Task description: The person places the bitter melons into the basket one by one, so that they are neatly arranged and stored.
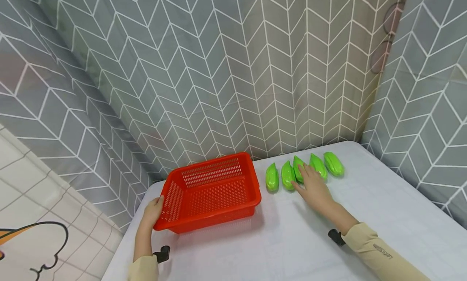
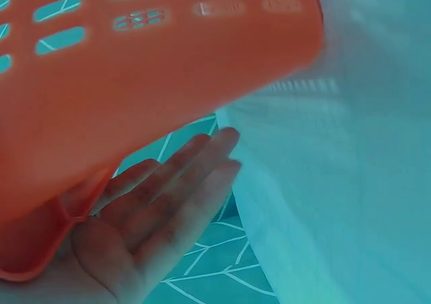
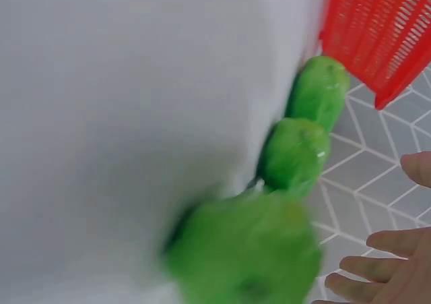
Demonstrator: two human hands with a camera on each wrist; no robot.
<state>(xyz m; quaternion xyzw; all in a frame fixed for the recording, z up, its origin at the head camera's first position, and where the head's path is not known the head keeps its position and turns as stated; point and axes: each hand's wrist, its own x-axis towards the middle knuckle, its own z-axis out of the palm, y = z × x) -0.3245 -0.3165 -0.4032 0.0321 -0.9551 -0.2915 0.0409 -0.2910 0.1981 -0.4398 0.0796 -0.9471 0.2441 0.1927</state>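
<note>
A red plastic basket (image 1: 215, 222) with slotted walls stands at the left of the white table. My left hand (image 1: 153, 210) holds its left rim, thumb over the edge; in the left wrist view the fingers (image 2: 182, 189) stretch out beneath the rim. To the right of the basket, several glossy green ridged fruits (image 1: 272, 177), shaped like star fruit, lie in a row. Over the middle of that row my right hand (image 1: 314, 189) reaches with spread fingers, partly covering one fruit (image 1: 298, 167). In the right wrist view, the nearest fruit (image 3: 246, 250) is blurred, with the right hand's fingers (image 3: 367, 267) beside it.
The white-covered table (image 1: 292, 248) ends at the back against a grey curtain (image 1: 237, 70) with white zigzag lines. More curtain hangs at both sides. A white tiled surface (image 1: 43, 183) with a cartoon drawing lies at the left.
</note>
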